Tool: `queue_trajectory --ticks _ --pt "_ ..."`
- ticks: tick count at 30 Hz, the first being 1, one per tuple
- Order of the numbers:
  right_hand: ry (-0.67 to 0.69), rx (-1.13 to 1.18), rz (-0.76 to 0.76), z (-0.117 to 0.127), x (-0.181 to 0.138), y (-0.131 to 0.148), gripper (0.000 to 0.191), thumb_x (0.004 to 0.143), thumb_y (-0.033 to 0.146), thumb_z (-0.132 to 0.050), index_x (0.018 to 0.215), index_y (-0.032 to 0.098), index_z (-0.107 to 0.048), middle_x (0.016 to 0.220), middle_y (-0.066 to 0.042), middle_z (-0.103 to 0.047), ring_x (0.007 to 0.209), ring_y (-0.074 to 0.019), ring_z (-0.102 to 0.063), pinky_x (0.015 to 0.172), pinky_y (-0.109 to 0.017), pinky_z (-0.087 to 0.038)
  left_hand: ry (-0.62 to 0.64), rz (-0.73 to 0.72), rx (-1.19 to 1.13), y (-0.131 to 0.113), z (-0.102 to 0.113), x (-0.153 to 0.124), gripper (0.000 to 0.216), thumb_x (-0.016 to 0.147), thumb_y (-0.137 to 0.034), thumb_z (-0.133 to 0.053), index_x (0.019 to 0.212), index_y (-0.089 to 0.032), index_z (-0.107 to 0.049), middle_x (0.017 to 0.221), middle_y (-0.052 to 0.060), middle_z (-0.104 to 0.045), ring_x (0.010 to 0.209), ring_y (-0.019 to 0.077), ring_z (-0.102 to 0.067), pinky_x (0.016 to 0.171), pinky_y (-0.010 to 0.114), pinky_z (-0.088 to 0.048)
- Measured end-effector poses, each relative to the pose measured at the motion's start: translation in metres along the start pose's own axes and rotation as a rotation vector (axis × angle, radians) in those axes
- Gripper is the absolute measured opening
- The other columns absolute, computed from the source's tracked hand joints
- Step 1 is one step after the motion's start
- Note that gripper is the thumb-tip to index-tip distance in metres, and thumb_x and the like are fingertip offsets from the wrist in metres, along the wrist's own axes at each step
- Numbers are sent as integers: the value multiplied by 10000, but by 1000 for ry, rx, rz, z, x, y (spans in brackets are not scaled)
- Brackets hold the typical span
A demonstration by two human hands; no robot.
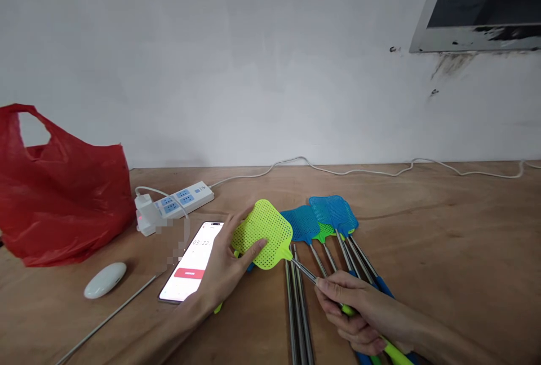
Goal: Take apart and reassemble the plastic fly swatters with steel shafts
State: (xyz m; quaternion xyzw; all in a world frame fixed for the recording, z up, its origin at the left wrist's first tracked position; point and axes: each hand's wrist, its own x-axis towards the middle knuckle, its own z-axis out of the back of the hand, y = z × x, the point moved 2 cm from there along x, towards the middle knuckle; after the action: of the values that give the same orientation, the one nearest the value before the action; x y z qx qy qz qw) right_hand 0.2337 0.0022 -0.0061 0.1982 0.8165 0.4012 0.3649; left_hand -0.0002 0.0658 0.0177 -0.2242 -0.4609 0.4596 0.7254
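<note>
Lime-green plastic mesh forms the head of the lime-green swatter, which is held just above the desk, nearer its front edge than its back edge and roughly midway between its left and right edges. The grip of the left hand is closed on the head's left border, with the thumb laid over the mesh and the fingers behind it. The grip of the right hand is closed around the thin metal shaft where it meets the green handle.

The swatter is judged to be very light. Its perforated head looks soft and bendable, while the shaft looks stiff, smooth and likely slippery. The handle is judged the surest place to hold it, and the head's rim is better pinched than pressed flat.

Several blue swatters are fanned out just behind and to the right of the green head, and one green neck shows among them. A bundle of steel rods runs toward the front edge between the two hands, close under the held shaft, and could be knocked.

A phone with a lit screen lies partly under the left hand. Toward the left edge are found a white mouse, a power strip and a red bag. A white cable trails along the back edge.
</note>
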Motion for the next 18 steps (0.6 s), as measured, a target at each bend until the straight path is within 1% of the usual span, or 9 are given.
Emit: queue_trajectory --ticks 6,12,15,18 --pt "4 10 -12 -2 -3 -1 548 727 712 -678 691 231 -420 405 153 -304 294 -15 -125 259 -167 -63 12 23 -43 -1 -2 -4 513 891 -383 -650 1376 -312 -499 1329 60 -580 1208 279 -546 1019 438 -439" --pt "-19 5 -20 -5 -4 1 581 688 746 -685 679 227 -424 396 154 -315 288 -11 -116 252 -154 -77 34 -11 -56 -1 -4 -4 517 906 -379 -641 1398 -329 -488 1292 58 -599 1192 276 -554 979 417 -469" --pt "-14 -1 -19 -2 -4 -1 563 720 737 -666 685 224 -438 385 155 -292 290 -16 -110 251 -145 -93 41 -19 -45 -1 -3 -4 516 911 -377 -635 1403 -330 -482 1309 56 -593 1197 276 -555 973 415 -474" --pt "22 -3 14 1 -2 -5 491 792 698 -624 780 227 -485 382 160 -301 279 -30 -124 250 -138 -144 74 -6 -27 2 -3 -4 535 919 -392 -624 1423 -320 -460 1371 67 -566 1247 287 -531 1012 441 -458"
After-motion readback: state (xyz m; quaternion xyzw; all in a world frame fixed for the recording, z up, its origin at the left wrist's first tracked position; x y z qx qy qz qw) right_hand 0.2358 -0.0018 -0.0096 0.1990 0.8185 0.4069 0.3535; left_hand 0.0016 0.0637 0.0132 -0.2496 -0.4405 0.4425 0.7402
